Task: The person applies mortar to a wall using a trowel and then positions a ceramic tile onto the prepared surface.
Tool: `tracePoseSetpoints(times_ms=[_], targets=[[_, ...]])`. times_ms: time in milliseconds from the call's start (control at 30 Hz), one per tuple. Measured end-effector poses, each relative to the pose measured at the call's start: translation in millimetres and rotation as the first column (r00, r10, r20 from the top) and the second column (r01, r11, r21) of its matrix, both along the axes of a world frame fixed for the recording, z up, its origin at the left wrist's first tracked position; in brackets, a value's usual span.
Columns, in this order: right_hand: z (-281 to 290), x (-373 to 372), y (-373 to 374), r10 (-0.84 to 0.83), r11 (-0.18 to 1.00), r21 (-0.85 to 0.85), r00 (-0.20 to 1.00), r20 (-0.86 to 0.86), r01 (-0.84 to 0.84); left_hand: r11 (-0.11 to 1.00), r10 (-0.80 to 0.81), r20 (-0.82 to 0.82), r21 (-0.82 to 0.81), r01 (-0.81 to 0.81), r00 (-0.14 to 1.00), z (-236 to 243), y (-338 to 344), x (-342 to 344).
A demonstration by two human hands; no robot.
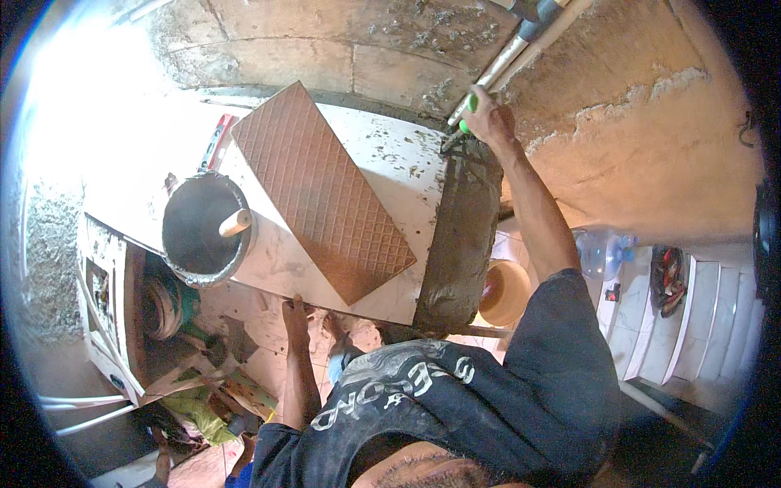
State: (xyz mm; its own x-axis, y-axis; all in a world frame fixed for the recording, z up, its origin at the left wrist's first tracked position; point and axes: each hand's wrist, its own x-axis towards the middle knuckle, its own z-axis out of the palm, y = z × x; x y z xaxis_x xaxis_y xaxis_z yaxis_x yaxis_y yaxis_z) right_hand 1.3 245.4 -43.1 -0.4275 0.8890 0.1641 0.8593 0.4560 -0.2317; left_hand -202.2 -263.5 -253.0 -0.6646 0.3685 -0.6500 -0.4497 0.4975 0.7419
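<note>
My right hand [491,120] reaches into the far right corner, its fingers wrapped round a green-handled tool [469,114]. The tool's narrow end points down at wet grey mortar [460,236], which coats the right end of the white tiled countertop [390,175]. I cannot make out the tool's exact kind. At the countertop's front edge, my left hand [298,312] curls its fingers against the rim. A brown tile [325,195], its waffle-patterned back facing up, lies diagonally across the white surface. Left of it stands a dark bucket [191,211] with a wooden handle [235,223] sticking out.
Behind the bucket lies a red-and-white spirit level [216,140]. A pipe [508,61] runs along the wall corner. Below right are a tan bucket [504,293], a clear water bottle [602,252] and white steps [700,325]. Another person's hand [162,459] shows at lower left.
</note>
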Motion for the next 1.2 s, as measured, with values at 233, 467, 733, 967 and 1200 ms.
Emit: tracePoseSetpoints(times_ms=[233, 467, 733, 967, 1200], targets=[[2, 29, 29, 0.627, 0.771, 0.091, 0.776, 0.061, -0.63, 1.0, 0.001, -0.055, -0.014, -0.002, 0.998, 12, 2, 6], [-13, -1, 24, -0.004, 1.0, 0.029, 0.988, 0.155, -0.001, 1.0, -0.003, 0.015, -0.031, 0.003, 1.0, 13, 5, 3], [-3, 32, 50, 0.653, 0.742, 0.011, 0.727, 0.215, -0.67, 1.0, -0.004, -0.02, -0.001, 0.004, 1.0, 5, -1, 3], [0, -7, 14, 0.039, 0.998, -0.066, 0.977, 0.211, -0.026, 1.0, -0.019, 0.003, -0.019, 0.019, 1.0, 10, 1, 1], [43, 1, 21, -0.013, 0.989, -0.144, 0.995, 0.094, 0.026, 1.0, -0.016, 0.023, -0.022, 0.017, 1.0, -2, -2, 0]])
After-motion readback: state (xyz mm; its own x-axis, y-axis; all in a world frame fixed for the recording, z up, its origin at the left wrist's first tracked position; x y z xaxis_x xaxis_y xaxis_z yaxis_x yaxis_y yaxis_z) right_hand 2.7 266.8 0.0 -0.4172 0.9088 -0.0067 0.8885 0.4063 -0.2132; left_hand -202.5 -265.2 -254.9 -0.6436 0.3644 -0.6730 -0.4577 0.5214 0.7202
